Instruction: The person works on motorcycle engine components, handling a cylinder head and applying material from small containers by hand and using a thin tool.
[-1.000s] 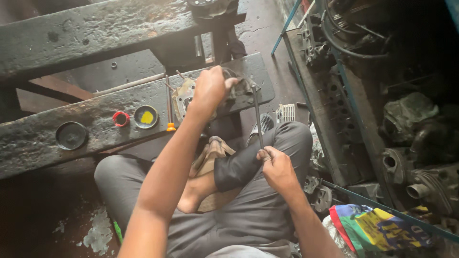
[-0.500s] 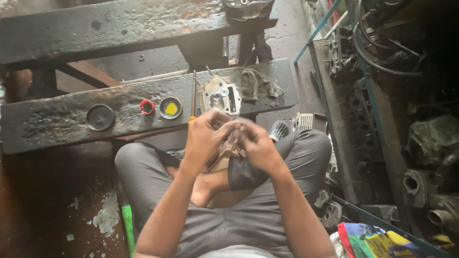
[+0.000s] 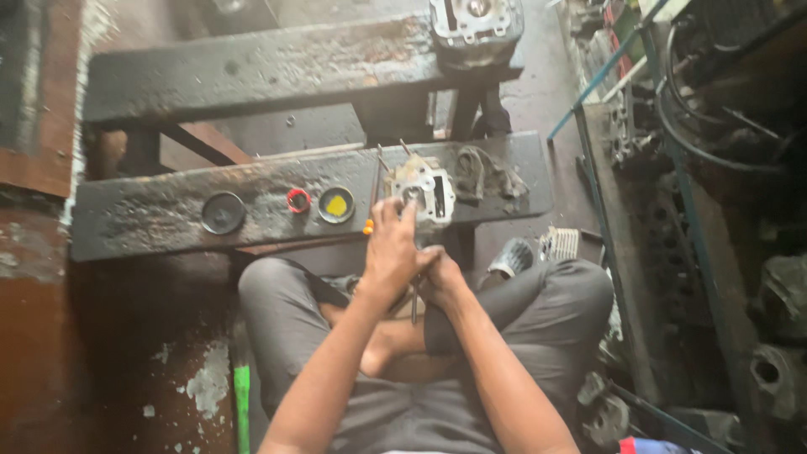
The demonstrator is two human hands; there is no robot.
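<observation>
Gripping a thin metal rod (image 3: 414,304) w/ both hands: left hand (image 3: 392,252) atop right hand (image 3: 443,282). Next, probably steady it near the cylinder head (image 3: 424,195).

A red ring (image 3: 298,200) and a yellow-filled cap (image 3: 336,205) lay mid-frame on the grimy bench (image 3: 151,223); a green stick (image 3: 242,403) lay lower left.

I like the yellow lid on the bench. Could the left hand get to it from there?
Probably yes. The left hand is raised just below the bench edge, and the yellow lid sits close by, with nothing in between.
</observation>
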